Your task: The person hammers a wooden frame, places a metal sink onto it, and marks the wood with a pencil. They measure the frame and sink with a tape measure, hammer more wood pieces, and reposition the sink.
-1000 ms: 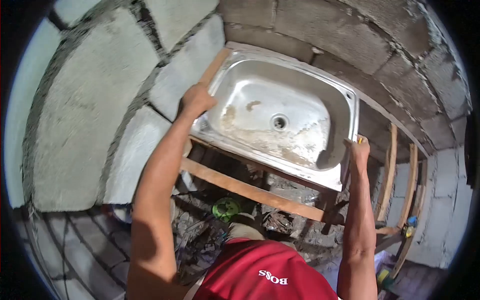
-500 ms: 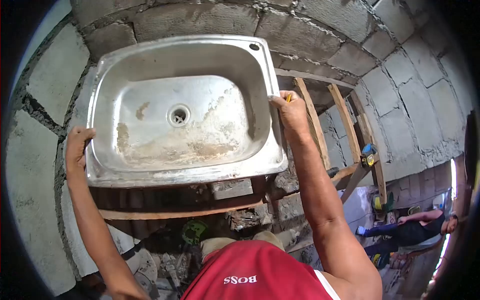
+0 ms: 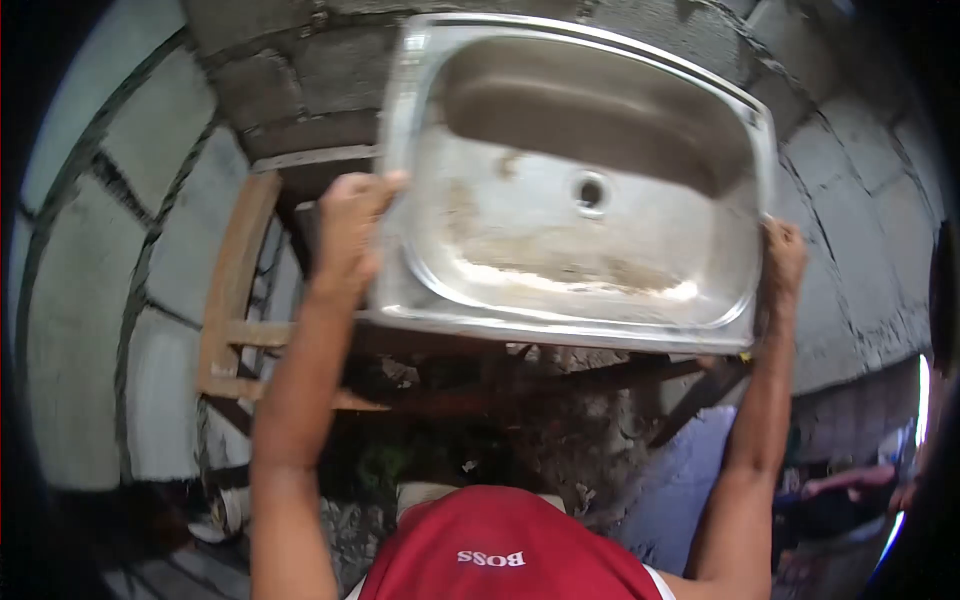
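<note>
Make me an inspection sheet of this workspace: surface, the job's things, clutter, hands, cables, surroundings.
Surface: wooden frame, partly hidden; whether it touches the sink is unclear.
Job's things: one metal sink, stained inside, with an open drain hole.
Clutter: loose debris low in the view, blurred.
Left hand: grips the sink's left side.
Right hand: grips the sink's right side.
Cables: nothing seen.
Surroundings: block walls; another person at far right, blurred.

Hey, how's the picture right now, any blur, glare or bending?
Head view: the left hand and steel sink look smeared; head view: bright glare along the sink's near inner edge; head view: the block wall bows, frame corners go black.
</note>
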Motion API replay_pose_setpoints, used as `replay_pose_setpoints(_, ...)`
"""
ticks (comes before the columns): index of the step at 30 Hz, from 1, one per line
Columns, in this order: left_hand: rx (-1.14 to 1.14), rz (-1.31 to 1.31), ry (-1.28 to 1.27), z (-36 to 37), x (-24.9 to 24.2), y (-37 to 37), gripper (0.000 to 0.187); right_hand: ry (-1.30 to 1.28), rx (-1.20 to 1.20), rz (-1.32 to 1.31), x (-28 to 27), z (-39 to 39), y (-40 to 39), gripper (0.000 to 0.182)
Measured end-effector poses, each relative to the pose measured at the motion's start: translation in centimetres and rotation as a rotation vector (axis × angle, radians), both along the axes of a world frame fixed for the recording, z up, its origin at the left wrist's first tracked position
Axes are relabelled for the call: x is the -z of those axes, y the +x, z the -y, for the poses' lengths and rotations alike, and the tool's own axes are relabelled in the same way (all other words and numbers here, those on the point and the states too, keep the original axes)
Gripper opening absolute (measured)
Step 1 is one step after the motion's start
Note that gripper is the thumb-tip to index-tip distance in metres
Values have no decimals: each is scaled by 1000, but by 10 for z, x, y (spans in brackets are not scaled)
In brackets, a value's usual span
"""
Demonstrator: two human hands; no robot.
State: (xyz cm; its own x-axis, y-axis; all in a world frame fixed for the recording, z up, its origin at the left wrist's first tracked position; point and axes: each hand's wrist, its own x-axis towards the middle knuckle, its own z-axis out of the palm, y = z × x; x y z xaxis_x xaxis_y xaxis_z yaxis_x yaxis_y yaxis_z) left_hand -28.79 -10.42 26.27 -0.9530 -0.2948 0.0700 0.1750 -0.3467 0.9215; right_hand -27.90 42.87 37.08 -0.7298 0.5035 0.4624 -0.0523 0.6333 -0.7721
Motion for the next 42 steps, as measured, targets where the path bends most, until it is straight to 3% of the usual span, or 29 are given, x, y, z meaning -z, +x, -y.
replay_pose_setpoints(5, -24, -133, -45, -141, 21, -32, 30, 204, 90, -8, 27, -180, -15, 38)
replay_pose_setpoints(11, -107, -57, -144, -250, 29, -52, 35, 316, 231, 66, 68, -308, -18, 42)
replay_pose_setpoints(21, 72, 125, -80, -320, 63, -105, 17, 480, 275, 162, 132, -404, -59, 43)
replay_pose_setpoints(24, 90, 148, 71, -328, 68, -107, 16, 413, 264, 181, 136, -381, -61, 44)
replay_pose_setpoints(26, 73, 187, -158, -326, 83, -132, 19, 440, 268, 250, 141, -377, -67, 45)
replay_pose_setpoints(27, 57, 218, -104, -331, 70, -124, 20, 435, 255, 253, 148, -378, -71, 45)
replay_pose_setpoints(30, -22, 300, 13, -347, 50, -127, 20, 537, 102, 193, 176, -424, -97, 44)
replay_pose_setpoints(32, -141, 323, -98, -351, 56, -144, 20, 837, 1, 205, 200, -466, -132, 38)
replay_pose_setpoints(33, -115, 363, -139, -350, 62, -157, 20, 825, -26, 194, 197, -454, -141, 38)
replay_pose_setpoints(35, 9, 400, -137, -342, 72, -173, 20, 463, -119, 426, 174, -446, -135, 31)
replay_pose_setpoints(36, 141, 374, -156, -335, 63, -162, 21, 465, -111, 432, 184, -459, -144, 31)
replay_pose_setpoints(38, 267, 431, -251, -322, 35, -134, 24, 1412, -113, 220, 191, -514, -159, 29)
replay_pose_setpoints(41, 414, 299, -481, -303, 54, -140, 24, 358, -8, -25, 123, -412, -118, 33)
replay_pose_setpoints(42, 399, 332, -606, -299, 26, -108, 28, 223, -199, 23, 98, -364, -84, 38)
